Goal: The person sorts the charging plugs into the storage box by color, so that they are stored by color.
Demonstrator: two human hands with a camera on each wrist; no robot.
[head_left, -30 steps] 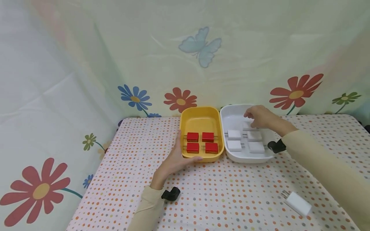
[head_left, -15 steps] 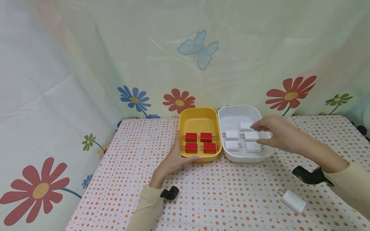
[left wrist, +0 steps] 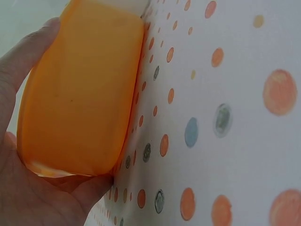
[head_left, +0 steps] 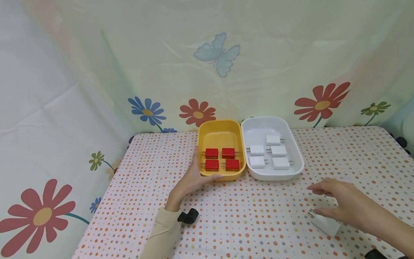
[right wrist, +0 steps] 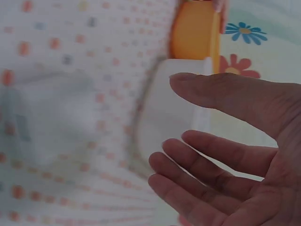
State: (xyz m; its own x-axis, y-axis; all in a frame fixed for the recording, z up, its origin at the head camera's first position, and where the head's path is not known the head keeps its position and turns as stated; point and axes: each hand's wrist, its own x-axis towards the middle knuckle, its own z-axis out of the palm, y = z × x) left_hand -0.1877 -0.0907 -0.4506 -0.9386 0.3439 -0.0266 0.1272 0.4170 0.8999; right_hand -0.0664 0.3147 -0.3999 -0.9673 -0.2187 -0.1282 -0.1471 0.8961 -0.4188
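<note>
My left hand holds the near left corner of a yellow tray, fingers along its left side and thumb along the front. In the left wrist view the hand wraps round the tray's orange-looking wall. Several red plug adapters lie inside. My right hand, fingers apart and holding nothing, hovers at a loose white charger plug on the table, partly overlapping it. That white plug looks blurred in the right wrist view.
A white tray touches the yellow one's right side and contains several white charger plugs. Both stand on a dotted tablecloth, near its back edge. Behind hangs a curtain printed with flowers and a butterfly.
My right hand has moved from the white tray toward the near right, down to the loose white plug, uncovering the plugs in that tray. The left hand stays on the yellow tray.
</note>
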